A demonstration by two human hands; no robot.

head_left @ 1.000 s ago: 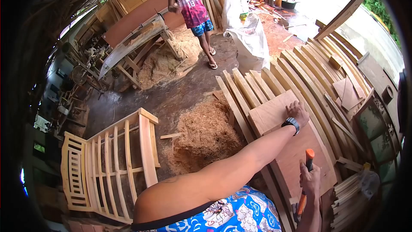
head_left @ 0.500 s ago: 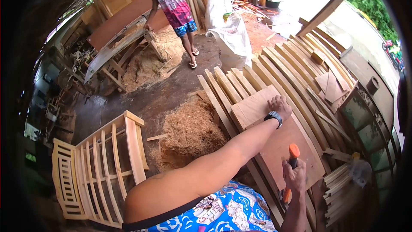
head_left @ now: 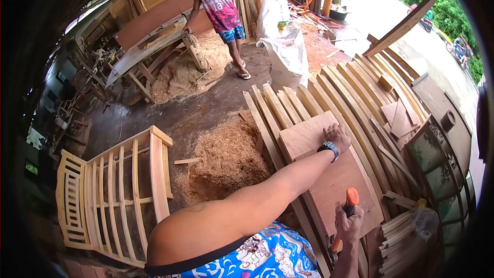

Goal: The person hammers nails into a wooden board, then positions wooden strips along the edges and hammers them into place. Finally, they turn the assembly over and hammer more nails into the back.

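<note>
My left hand (head_left: pixel 337 138), with a watch (head_left: pixel 329 149) at the wrist, lies on a flat plywood panel (head_left: pixel 350 183) with its fingers spread and slightly bent. Under and beside it, a lighter section of board (head_left: pixel 304 133) forms the panel's far end. Closer to me, my right hand (head_left: pixel 350 224) is wrapped round a tool with an orange-and-black handle (head_left: pixel 352 196). An orange part also shows below the fist; the working end cannot be made out. Long wooden planks (head_left: pixel 337 95) lie side by side under the panel.
A slatted wooden frame (head_left: pixel 118 195) stands at left, beside a sawdust heap (head_left: pixel 226 149). A person (head_left: pixel 221 7) stands by a workbench (head_left: pixel 149 46) at the back. White sacks (head_left: pixel 288 46) are behind the planks; short wood strips (head_left: pixel 396 242) are stacked at right.
The view has shifted slightly. Both hands keep nearly the same places on and over the panel, the right still gripping the tool. Vehicles on the road outside have moved.
</note>
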